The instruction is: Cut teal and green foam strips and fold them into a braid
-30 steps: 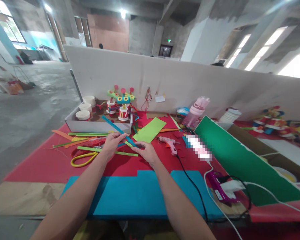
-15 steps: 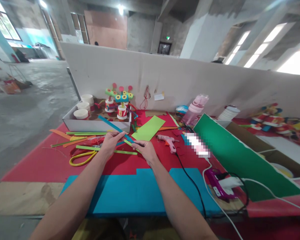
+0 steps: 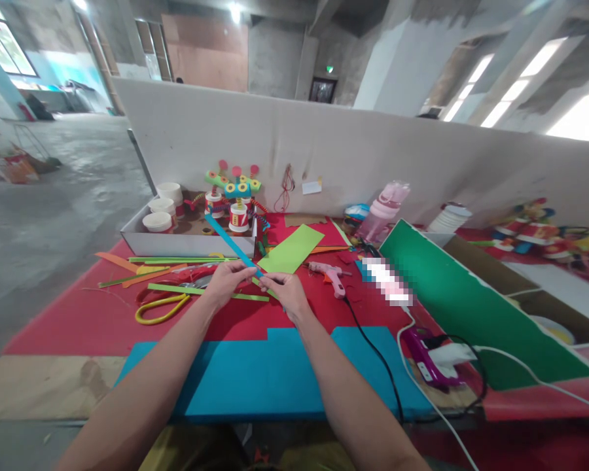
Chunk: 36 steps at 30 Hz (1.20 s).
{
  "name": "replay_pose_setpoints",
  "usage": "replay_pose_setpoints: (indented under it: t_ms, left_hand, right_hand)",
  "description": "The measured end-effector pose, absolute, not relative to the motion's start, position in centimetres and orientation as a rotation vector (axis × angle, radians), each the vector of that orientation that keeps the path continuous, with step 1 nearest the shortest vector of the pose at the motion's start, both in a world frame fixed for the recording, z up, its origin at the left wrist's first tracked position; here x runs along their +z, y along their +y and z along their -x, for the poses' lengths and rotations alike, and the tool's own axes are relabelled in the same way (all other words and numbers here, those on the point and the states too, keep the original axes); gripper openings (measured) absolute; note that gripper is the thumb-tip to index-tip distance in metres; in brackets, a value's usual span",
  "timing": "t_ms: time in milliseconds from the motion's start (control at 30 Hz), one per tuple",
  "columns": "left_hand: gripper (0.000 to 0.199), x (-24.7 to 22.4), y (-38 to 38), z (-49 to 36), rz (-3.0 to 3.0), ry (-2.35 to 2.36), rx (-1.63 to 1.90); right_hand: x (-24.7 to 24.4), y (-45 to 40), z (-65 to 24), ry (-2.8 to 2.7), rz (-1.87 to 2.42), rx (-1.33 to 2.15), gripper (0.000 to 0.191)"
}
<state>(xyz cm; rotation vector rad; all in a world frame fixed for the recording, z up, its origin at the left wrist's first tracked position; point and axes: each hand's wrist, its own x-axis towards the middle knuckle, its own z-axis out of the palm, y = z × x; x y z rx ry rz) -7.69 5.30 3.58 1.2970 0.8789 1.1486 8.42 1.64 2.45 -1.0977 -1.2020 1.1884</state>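
Note:
A long blue paper strip [image 3: 232, 245] slants from near the white box down to my fingers. My left hand [image 3: 230, 281] pinches it close to its lower end. Just beside, my right hand [image 3: 283, 291] pinches the same end, where a piece of green strip shows under the fingers. How the two strips meet is hidden. Left of my hands lie scissors with yellow handles [image 3: 161, 309], partly covered by a light green strip [image 3: 216, 292]. Behind my right hand rests a light green paper sheet [image 3: 293, 250].
A white box [image 3: 189, 246] holds paper cups and finished cup figures [image 3: 239, 217]. Right of my hands lies a pink glue gun [image 3: 330, 276] with its black cord. Farther right are a purple power strip [image 3: 429, 363] and a green board [image 3: 471, 314]. Blue paper [image 3: 255, 379] covers the front edge.
My left hand has slid along the blue strip toward my right hand. The strip's far end has swung slightly right and up. My right hand has barely moved.

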Motion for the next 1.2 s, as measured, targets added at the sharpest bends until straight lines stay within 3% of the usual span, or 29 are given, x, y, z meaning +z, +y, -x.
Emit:
replay_pose_setpoints:
  t_ms: [467,1200]
  left_hand:
    - [0.026,3.1,6.0,8.3,-1.365,1.061,1.326]
    - [0.027,3.4,5.3,7.6,-1.363,1.009,1.248]
  right_hand:
    - [3.2,1.1,-8.8,-1.459,1.190,0.796,0.026]
    - [1.8,1.9,-9.0,-1.395,1.187,0.845,0.026]
